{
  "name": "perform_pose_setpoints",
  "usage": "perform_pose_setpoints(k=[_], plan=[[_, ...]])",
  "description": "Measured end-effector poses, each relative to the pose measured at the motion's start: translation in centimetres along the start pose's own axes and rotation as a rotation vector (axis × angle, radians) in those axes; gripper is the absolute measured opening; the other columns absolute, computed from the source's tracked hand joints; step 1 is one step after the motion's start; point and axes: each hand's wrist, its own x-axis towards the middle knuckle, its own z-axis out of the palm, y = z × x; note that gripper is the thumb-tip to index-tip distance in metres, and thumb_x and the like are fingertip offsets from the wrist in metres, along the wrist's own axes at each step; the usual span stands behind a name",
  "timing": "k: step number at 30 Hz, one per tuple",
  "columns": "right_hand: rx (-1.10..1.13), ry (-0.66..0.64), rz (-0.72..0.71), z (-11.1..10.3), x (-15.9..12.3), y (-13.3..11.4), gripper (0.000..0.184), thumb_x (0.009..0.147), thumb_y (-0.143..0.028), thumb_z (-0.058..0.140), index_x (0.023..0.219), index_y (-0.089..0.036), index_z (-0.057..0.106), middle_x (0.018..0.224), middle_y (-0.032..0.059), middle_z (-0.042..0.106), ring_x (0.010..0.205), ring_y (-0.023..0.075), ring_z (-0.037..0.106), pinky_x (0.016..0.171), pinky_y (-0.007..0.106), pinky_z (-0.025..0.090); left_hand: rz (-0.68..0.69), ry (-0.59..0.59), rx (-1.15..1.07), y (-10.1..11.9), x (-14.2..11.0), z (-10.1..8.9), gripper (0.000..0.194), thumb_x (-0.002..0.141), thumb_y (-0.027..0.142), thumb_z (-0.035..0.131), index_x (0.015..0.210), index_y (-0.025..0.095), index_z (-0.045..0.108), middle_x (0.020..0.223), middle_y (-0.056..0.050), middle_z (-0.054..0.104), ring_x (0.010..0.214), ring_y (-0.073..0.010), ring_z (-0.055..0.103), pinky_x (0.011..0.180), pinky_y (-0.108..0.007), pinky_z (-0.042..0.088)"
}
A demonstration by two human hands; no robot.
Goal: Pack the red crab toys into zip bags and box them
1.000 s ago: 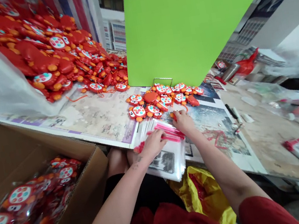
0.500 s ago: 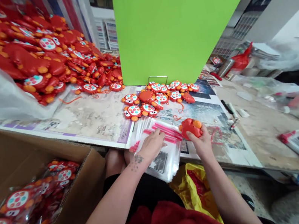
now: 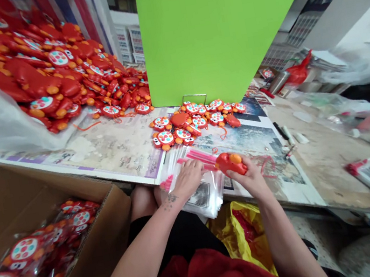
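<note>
A red toy (image 3: 225, 165) is gripped between the thumb and fingers of the right hand (image 3: 252, 178), at the right edge of the clear bags (image 3: 215, 192). The bags are covered partly by the left hand (image 3: 189, 179); whether anything is pinched there cannot be told. Similar toys (image 3: 165, 137) are grouped before a green panel (image 3: 216, 29).

I'm in a toy workshop, with a big heap of red plastic toys (image 3: 69, 84), clear pink-striped bags (image 3: 202, 197) and a brown cardboard box (image 3: 104, 246).
</note>
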Motion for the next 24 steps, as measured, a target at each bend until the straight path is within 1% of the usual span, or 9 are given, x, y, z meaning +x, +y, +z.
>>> perform_pose_setpoints(k=[2,4,5,7,9,13,16,20,24], plan=[[0.023,-0.142,-0.001,-0.2,-0.2,-0.6,0.048,0.074,-0.035,0.078,0.118,-0.025,0.065,0.117,0.0059,0.065,0.107,0.0251,0.061,0.098,0.043,0.048,-0.044,0.023,-0.100,-0.2,-0.1,-0.1,0.027,0.094,0.030,0.054,0.117,0.015,0.054,0.107,-0.010,0.064,0.104,-0.0248,0.055,0.091,-0.039,0.042],[0.077,-0.156,0.025,0.0,-0.2,-0.7,0.050,0.071,-0.035,0.081,0.118,-0.026,0.065,0.116,0.0048,0.066,0.105,0.0245,0.062,0.096,0.042,0.049,-0.047,0.030,-0.165,-0.3,-0.1,-0.3,0.037,0.093,0.028,0.055,0.128,0.016,0.049,0.113,-0.010,0.064,0.108,-0.0244,0.055,0.093,-0.039,0.042],[0.106,-0.110,0.040,0.2,0.1,-0.5,0.052,0.070,-0.036,0.082,0.119,-0.027,0.063,0.116,0.0045,0.066,0.104,0.0242,0.062,0.096,0.041,0.050,-0.026,0.019,-0.175,-0.3,-0.1,-0.5,0.034,0.093,0.027,0.055,0.126,0.017,0.052,0.114,-0.010,0.064,0.109,-0.0243,0.055,0.094,-0.038,0.041],[0.161,0.001,0.060,1.0,0.7,0.2,0.055,0.072,-0.038,0.081,0.121,-0.027,0.060,0.118,0.0049,0.064,0.104,0.0236,0.062,0.095,0.041,0.050,0.037,-0.016,-0.166,-0.4,-0.2,-0.7,0.020,0.094,0.027,0.053,0.110,0.017,0.060,0.109,-0.008,0.066,0.107,-0.0240,0.055,0.093,-0.038,0.041],[0.196,0.058,0.055,1.8,1.7,0.8,0.057,0.075,-0.040,0.077,0.126,-0.027,0.056,0.123,0.0061,0.062,0.107,0.0235,0.061,0.097,0.042,0.049,0.095,-0.034,-0.145,-0.5,-0.2,-0.7,0.016,0.095,0.027,0.051,0.098,0.018,0.063,0.103,-0.007,0.067,0.103,-0.0232,0.056,0.090,-0.037,0.042],[0.190,-0.009,0.022,3.2,3.2,1.4,0.064,0.077,-0.042,0.074,0.134,-0.026,0.049,0.128,0.0083,0.059,0.112,0.0244,0.059,0.100,0.044,0.047,0.160,0.017,-0.148,-0.8,-0.3,-0.2,0.018,0.096,0.020,0.048,0.104,0.019,0.064,0.106,-0.006,0.067,0.101,-0.0216,0.055,0.089,-0.036,0.041],[0.188,-0.055,0.030,4.1,4.0,1.4,0.070,0.077,-0.044,0.074,0.138,-0.024,0.047,0.122,0.0097,0.064,0.106,0.0248,0.062,0.096,0.044,0.050,0.127,0.077,-0.214,-1.0,-0.3,0.1,0.016,0.095,0.021,0.051,0.099,0.019,0.066,0.101,-0.005,0.068,0.100,-0.0210,0.055,0.089,-0.035,0.041],[0.077,-0.038,0.012,5.0,5.0,1.4,0.056,0.080,-0.050,0.069,0.126,-0.020,0.060,0.125,0.0106,0.065,0.115,0.0264,0.060,0.106,0.047,0.042,0.041,0.143,-0.243,-1.0,-0.3,-0.2,0.013,0.092,0.028,0.058,0.087,0.019,0.067,0.090,-0.004,0.069,0.094,-0.0207,0.056,0.090,-0.036,0.039],[0.044,-0.098,0.050,5.6,5.8,1.4,0.054,0.084,-0.058,0.060,0.122,-0.021,0.067,0.127,0.0089,0.066,0.119,0.0268,0.059,0.109,0.048,0.039,0.003,0.214,-0.208,-1.0,-0.5,-0.3,0.017,0.091,0.034,0.061,0.085,0.020,0.068,0.090,-0.004,0.068,0.095,-0.0211,0.055,0.092,-0.038,0.037]])
